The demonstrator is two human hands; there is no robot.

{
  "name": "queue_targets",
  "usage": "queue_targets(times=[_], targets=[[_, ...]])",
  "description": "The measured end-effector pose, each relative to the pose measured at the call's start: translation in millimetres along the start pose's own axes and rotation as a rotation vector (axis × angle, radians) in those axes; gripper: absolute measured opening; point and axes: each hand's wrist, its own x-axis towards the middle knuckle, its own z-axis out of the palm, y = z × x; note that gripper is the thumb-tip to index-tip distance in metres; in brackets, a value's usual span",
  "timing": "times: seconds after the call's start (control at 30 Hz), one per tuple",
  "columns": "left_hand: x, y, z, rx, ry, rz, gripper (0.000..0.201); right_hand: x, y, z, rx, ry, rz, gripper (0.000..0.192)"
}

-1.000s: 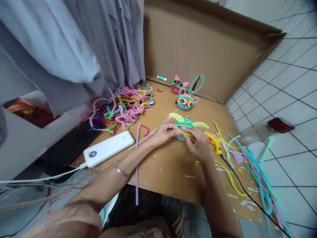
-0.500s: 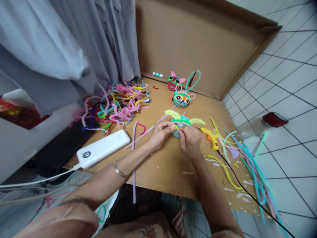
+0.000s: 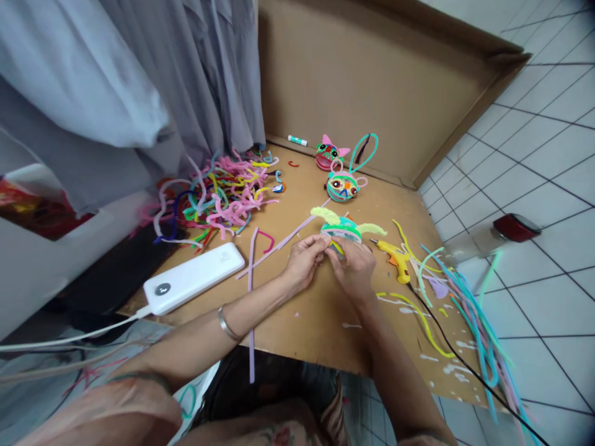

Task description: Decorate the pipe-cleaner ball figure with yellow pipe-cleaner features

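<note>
Between my two hands is a short piece of yellow pipe cleaner. My left hand pinches its left end, and my right hand has fingers closed on the other side of it. Just beyond my fingers sits a round green craft piece, with a lilac band and two fuzzy pale-yellow ears; my hands partly hide its lower part. A yellow glue gun lies to the right of my right hand.
A tangle of coloured pipe cleaners and a white power bank lie at left. Two decorated faces and a glue stick are at the back. Long pipe cleaners and a black cord cross the right edge.
My hands have shifted slightly down, and more of the yellow pipe cleaner shows between the fingers. The right hand has turned a little. The other things stay in place.
</note>
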Motion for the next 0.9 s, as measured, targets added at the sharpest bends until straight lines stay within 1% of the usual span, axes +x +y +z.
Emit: queue_targets(times=[0.1, 0.2, 0.4, 0.53, 0.6, 0.73, 0.9], targets=[[-1, -1, -0.2, 0.013, -0.024, -0.018, 0.033, 1, 3, -1, 0.077, -0.015, 0.043, 0.017], [-2, 2, -0.1, 0.036, -0.063, -0.037, 0.035, 4, 6, -4, 0.167, -0.003, 0.08, 0.015], [0, 13, -2.9, 0.109, -0.152, -0.043, 0.041, 9, 8, -9, 0.345, -0.007, 0.154, 0.013], [3, 19, -5.8, 0.221, -0.248, 0.022, 0.043, 9, 7, -10, 0.399, -0.03, 0.191, 0.013], [4, 21, -6.8, 0.276, -0.262, 0.07, 0.044, 9, 7, -10, 0.402, -0.041, 0.209, 0.013], [5, 25, -8.3, 0.405, -0.287, 0.116, 0.046, 10, 9, -10, 0.409, -0.045, 0.198, 0.013], [9, 33, -11.7, 0.581, -0.388, 0.131, 0.047, 12, 12, -11, 0.42, -0.089, 0.116, 0.013]])
